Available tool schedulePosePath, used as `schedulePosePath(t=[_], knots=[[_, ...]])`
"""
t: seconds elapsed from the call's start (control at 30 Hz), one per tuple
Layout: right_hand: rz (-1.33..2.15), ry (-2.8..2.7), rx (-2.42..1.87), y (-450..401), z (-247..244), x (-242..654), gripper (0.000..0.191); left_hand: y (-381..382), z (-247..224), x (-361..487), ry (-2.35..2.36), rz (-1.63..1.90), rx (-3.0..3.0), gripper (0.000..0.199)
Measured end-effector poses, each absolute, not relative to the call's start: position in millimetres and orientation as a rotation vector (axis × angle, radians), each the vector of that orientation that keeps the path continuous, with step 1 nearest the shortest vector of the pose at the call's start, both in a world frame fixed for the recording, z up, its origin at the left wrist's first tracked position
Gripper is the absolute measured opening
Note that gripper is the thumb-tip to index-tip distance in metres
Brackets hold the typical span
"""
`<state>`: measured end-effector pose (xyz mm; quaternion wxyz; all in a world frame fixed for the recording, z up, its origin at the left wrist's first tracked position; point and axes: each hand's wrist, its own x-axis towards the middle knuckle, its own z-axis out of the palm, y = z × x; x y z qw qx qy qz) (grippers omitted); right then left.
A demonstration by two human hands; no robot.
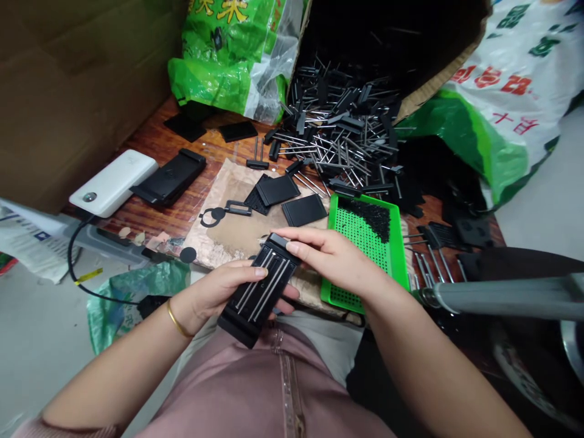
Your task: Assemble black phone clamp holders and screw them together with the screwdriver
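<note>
A black plastic holder (260, 291) with two metal rods along its open face is tilted in front of my body. My left hand (232, 283) wraps round it from the left, thumb on the rods and fingertips showing at its right edge. With thumb and fingers, my right hand (328, 252) grips the end block at the holder's top. Just beyond lie flat black plates (305, 210), a small black frame piece (238, 208) and a black ring (212, 217), all on a worn pad (205, 243).
A green basket (404, 255) with small black screws stands to the right. Behind it, rod-and-block pieces (337, 146) spill from a cardboard box (424, 79). A white power bank (114, 182) and an assembled black holder (176, 173) lie left. A grey metal bar (502, 298) juts in from the right.
</note>
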<state>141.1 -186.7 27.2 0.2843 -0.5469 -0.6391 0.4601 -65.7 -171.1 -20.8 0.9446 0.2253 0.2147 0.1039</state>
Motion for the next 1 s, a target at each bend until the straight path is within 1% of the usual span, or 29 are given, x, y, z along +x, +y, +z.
schedulePosePath(t=[0.2, 0.37, 0.53, 0.67, 0.83, 1.0], knots=[[1.241, -1.732, -1.466, -185, 26, 140, 0.033, -168, -25, -64, 0.49, 0.132, 0.43, 0.044], [1.242, -1.718, -1.445, -184, 24, 139, 0.033, -171, -20, -58, 0.599, 0.245, 0.554, 0.036], [1.284, -1.689, -1.423, -183, 22, 139, 0.034, -174, -16, -56, 0.637, 0.309, 0.629, 0.034], [1.291, -1.679, -1.4, -182, 20, 139, 0.034, -173, -16, -55, 0.67, 0.288, 0.609, 0.031], [1.299, -1.7, -1.39, -182, 19, 139, 0.034, -170, -18, -55, 0.636, 0.226, 0.561, 0.035], [1.327, -1.691, -1.387, -183, 19, 139, 0.035, -173, -18, -54, 0.643, 0.266, 0.582, 0.031]])
